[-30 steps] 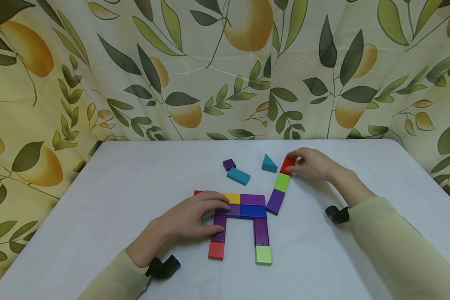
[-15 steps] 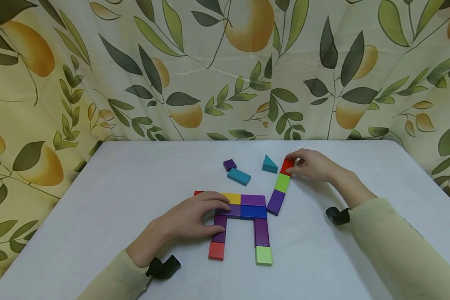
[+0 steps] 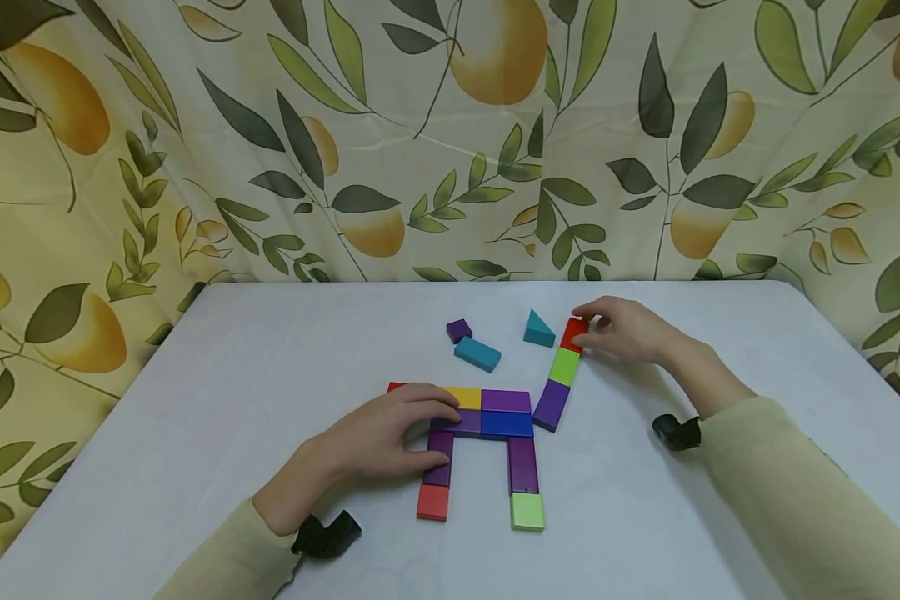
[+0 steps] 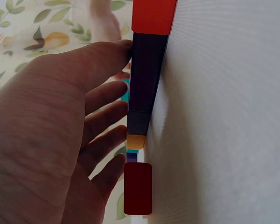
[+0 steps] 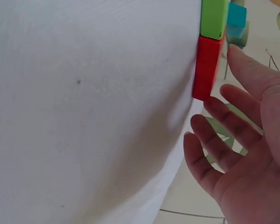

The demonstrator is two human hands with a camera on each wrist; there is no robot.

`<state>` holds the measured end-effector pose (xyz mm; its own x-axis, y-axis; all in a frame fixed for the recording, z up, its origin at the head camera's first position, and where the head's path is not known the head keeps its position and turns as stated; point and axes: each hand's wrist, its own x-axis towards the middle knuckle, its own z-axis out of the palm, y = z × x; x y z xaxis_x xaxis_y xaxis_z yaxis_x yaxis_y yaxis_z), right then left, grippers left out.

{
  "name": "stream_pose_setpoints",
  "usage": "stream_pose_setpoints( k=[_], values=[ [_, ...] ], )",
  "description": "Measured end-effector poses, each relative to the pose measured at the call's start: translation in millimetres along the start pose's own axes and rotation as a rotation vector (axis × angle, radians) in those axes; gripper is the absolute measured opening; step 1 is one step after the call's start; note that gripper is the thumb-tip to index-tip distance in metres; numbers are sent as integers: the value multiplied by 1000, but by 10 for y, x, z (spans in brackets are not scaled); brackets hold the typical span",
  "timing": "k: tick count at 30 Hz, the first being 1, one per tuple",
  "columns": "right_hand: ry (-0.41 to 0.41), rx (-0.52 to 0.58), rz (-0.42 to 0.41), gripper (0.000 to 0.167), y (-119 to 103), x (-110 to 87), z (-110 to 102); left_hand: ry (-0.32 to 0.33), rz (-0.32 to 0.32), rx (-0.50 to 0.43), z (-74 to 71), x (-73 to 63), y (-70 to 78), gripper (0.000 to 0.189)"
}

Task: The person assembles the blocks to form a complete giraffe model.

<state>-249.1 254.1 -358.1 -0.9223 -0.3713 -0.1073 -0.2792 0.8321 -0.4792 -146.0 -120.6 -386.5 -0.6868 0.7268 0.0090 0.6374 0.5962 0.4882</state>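
Flat coloured blocks form a figure on the white table. My left hand (image 3: 378, 427) rests over its left part, its relaxed fingers touching a purple block (image 3: 467, 423) and the thumb on the left upright purple block (image 3: 437, 468). Hidden partly under it is a red block (image 4: 138, 189). Beside them lie a yellow block (image 3: 465, 397) and a blue block (image 3: 507, 423). My right hand (image 3: 621, 329) has loosely bent fingers and thumb touching the red block (image 3: 573, 333), which tops a slanted row with a lime block (image 3: 564, 366) and a purple block (image 3: 552, 404).
Behind the figure lie a teal triangular block (image 3: 538, 328), a teal rectangular block (image 3: 477, 353) and a small purple block (image 3: 458, 329). The legs end in a red block (image 3: 432, 502) and a light green block (image 3: 527, 511). A patterned curtain (image 3: 420, 167) hangs behind the table (image 3: 270, 333).
Nothing moves much. The red block under my right hand sits very slightly nearer than a second ago, within a small shift of the whole view. The left hand keeps its place.
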Motion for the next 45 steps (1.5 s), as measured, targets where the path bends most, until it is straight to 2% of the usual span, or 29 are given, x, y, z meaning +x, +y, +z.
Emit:
stream_pose_setpoints(
  k=[4, 12, 19, 26, 45],
  values=[
    [36, 7, -44, 50, -57, -27, -65, 1, 5, -4, 2, -1, 1, 45],
    [81, 31, -107, 50, -338, -18, -143, -1, -5, -7, -4, -3, 1, 45],
    [77, 65, -189, 47, -554, 31, -64, -4, -9, -11, 1, 0, -1, 45],
    [50, 72, -303, 43, -657, 99, 88, -6, -5, -13, 1, 9, -7, 45],
    [-95, 94, -298, 47, -873, 264, 400, -3, 4, -18, -12, 1, -8, 45]
  ],
)
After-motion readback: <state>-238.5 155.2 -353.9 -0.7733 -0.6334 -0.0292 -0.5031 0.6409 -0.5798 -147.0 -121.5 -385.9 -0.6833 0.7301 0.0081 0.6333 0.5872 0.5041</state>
